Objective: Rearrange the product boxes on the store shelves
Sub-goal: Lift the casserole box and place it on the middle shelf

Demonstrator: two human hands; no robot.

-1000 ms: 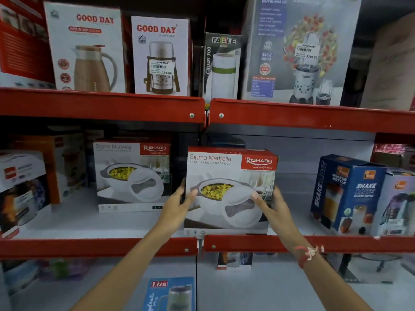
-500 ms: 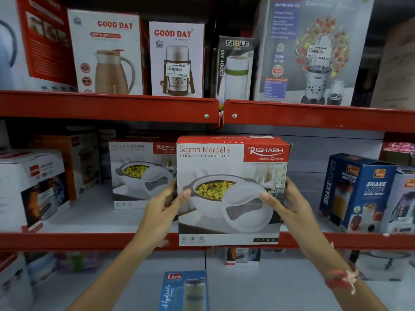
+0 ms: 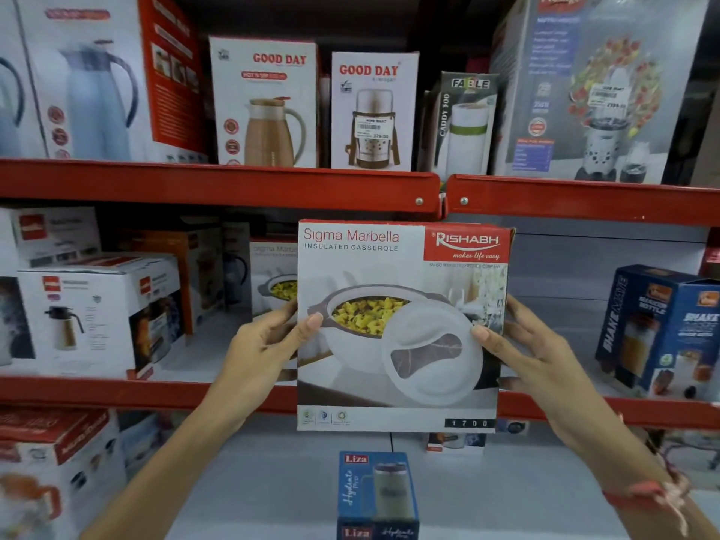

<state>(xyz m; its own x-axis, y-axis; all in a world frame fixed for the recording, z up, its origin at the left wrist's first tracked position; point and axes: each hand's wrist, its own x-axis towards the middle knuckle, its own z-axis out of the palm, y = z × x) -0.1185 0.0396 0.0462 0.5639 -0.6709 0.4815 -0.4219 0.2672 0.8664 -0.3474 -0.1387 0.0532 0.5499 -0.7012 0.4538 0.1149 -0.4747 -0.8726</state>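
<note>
A white and red Sigma Marbella casserole box [image 3: 401, 325] is held upright in front of the middle shelf, off its surface. My left hand [image 3: 265, 344] grips its left edge, thumb on the front. My right hand [image 3: 522, 344] grips the right edge the same way. A second casserole box [image 3: 272, 278] stands on the middle shelf behind my left hand, mostly hidden by the held box.
Red shelf rails [image 3: 218, 185] run above and below. Good Day flask boxes [image 3: 265, 103] and a blender box [image 3: 600, 87] stand on the upper shelf. Blue shaker bottle boxes [image 3: 658, 329] sit right, kettle boxes [image 3: 97, 313] left. A blue Liza box [image 3: 378, 496] stands on the lower shelf.
Both hands have lifted the casserole box off the middle shelf and drawn it toward me; it looks larger and now covers the shelf's front rail. The view has shifted left.
</note>
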